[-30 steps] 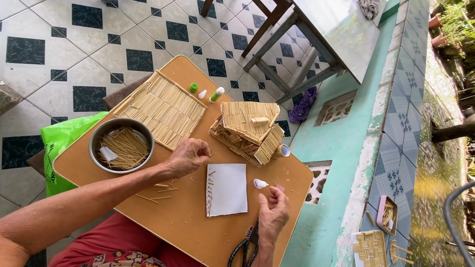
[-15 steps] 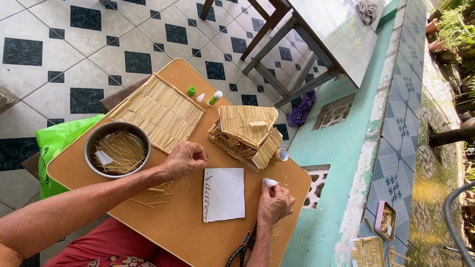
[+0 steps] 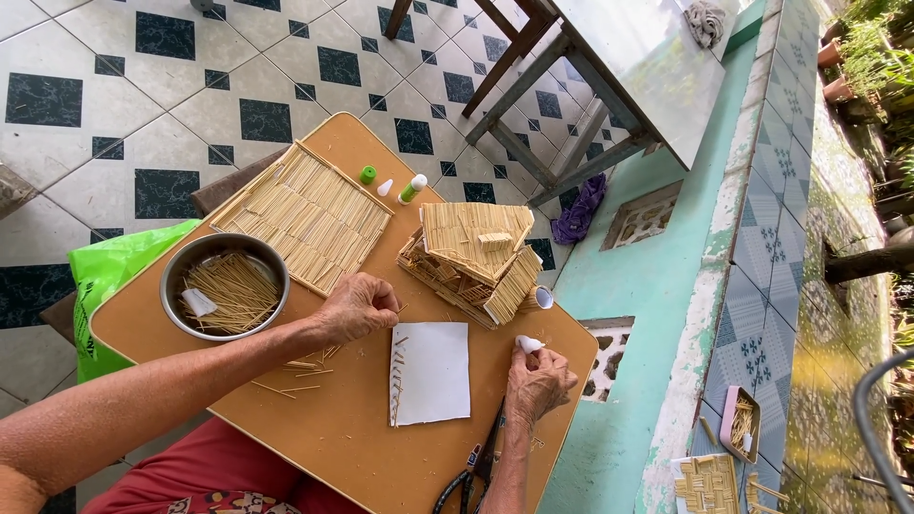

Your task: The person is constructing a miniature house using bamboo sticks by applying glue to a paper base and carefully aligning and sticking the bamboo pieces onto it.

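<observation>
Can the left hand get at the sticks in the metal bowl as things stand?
Probably yes. The left hand rests on the board right beside the metal bowl, whose top is open, and nothing lies between them.

The floor [image 3: 238, 57] is laid in pale tiles set with dark square insets, under even daylight. A wooden-legged table [image 3: 638, 76] with a pale grey top stands at upper right. Beside it runs a low turquoise wall [image 3: 666, 314] pierced by patterned vent blocks, topped with blue patterned tiles; greenery shows beyond it.
</observation>
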